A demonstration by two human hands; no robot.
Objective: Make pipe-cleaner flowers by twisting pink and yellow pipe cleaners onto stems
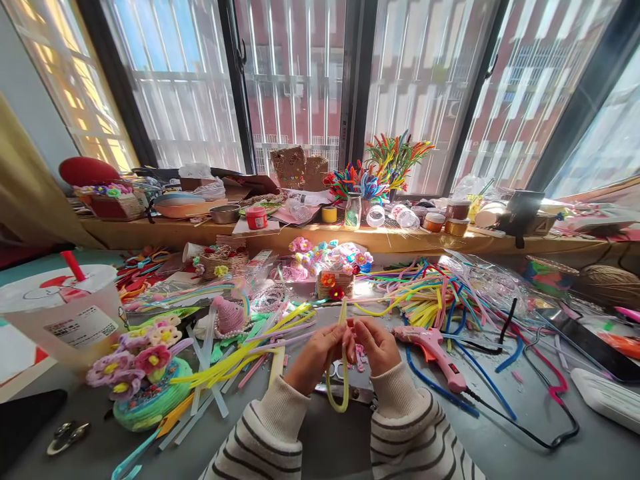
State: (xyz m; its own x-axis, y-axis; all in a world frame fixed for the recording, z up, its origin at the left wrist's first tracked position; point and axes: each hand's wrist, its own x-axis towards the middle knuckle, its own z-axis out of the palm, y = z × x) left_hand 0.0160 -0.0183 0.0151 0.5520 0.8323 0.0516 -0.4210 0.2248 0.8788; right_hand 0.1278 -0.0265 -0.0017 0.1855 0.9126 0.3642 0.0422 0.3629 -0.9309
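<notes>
My left hand pinches a pale yellow pipe cleaner, which is bent into a long loop hanging below the fingers, with one end sticking up. My right hand meets it at the fingertips, closed on the same pipe cleaner; the exact grip is partly hidden. Beneath the hands lie scissors and small pink pieces. A pink glue gun rests on the table to the right of my right hand. Yellow pipe cleaners are spread left of my left hand.
A lidded drink cup and a pipe-cleaner flower pot stand at left, near clear glue sticks. Behind are a flower basket and a multicoloured pipe-cleaner pile. The glue gun's cord curves rightward toward a phone. Jars line the sill.
</notes>
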